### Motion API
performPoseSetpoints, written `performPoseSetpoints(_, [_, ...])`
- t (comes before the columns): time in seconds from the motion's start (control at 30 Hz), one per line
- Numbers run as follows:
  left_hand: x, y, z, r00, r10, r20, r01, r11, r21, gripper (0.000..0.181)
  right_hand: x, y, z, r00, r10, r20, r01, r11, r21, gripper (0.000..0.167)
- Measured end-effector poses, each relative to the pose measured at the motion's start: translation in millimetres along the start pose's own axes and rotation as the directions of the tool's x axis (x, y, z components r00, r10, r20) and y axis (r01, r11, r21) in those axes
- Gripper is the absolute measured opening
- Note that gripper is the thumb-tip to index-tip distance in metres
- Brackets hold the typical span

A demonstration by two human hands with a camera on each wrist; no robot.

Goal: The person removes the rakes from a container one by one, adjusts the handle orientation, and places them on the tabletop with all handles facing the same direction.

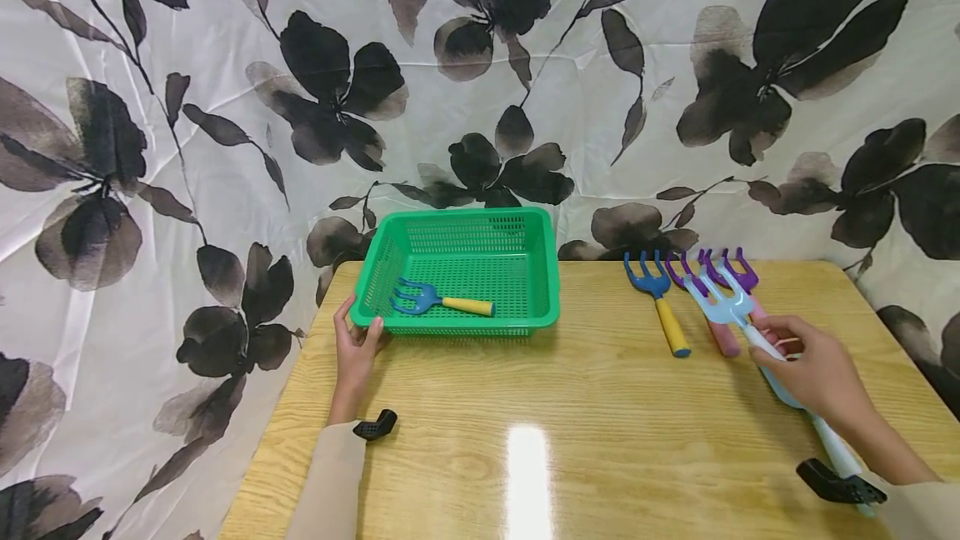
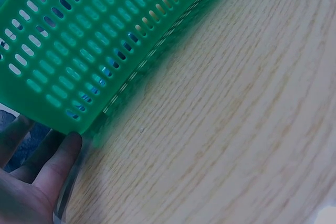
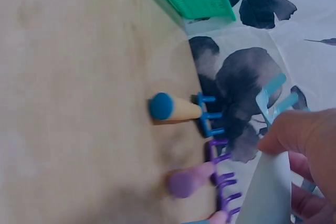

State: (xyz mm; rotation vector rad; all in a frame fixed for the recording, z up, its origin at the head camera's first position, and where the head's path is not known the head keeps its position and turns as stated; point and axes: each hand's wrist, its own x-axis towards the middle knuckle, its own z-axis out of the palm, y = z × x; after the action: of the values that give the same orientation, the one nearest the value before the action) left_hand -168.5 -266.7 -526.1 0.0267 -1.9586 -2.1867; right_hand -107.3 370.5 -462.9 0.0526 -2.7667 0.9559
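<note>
My left hand (image 1: 356, 357) holds the front left corner of a green plastic basket (image 1: 543, 315), thumb on the near side. In the left wrist view, the thumb lies against the slotted wall (image 2: 79, 51). A blue hand fork (image 1: 431, 298) with a yellow handle lies inside the basket. At the right, my right hand (image 1: 821, 365) grips a light blue hand fork (image 1: 723, 302) by its pale handle (image 3: 270, 187), raised above the table. Below this hand lies another light blue tool (image 1: 832, 444), its head partly hidden.
Near the table's back right edge lie a blue hand fork (image 1: 663, 311) with a yellow handle and two purple hand forks (image 1: 742, 273) with pink handles, partly covered by the held fork. A floral curtain (image 1: 600, 107) hangs behind the wooden table (image 1: 450, 440).
</note>
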Motion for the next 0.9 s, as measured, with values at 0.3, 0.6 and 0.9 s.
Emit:
performPoseSetpoints(0.3, [4.8, -18.9, -2.7, 1.0, 0.014, -0.02, -0.014, 1.0, 0.0, 0.071, -53.7, 19.4, 13.9, 0.981, 0.195, -0.001, -0.195, 0.98, -0.039, 0.04])
performPoseSetpoints(0.6, [7.2, -23.0, -3.4, 0.999, 0.039, -0.031, -0.038, 0.999, 0.011, 0.07, -86.7, 21.8, 41.2, 0.964, 0.257, -0.065, -0.258, 0.966, -0.011, 0.036])
performPoseSetpoints(0.9, [6.3, -21.9, -7.0, 0.999, 0.042, -0.001, -0.042, 0.999, -0.025, 0.073, -99.1, 19.3, 50.5, 0.944, 0.325, -0.055, -0.326, 0.945, -0.019, 0.041])
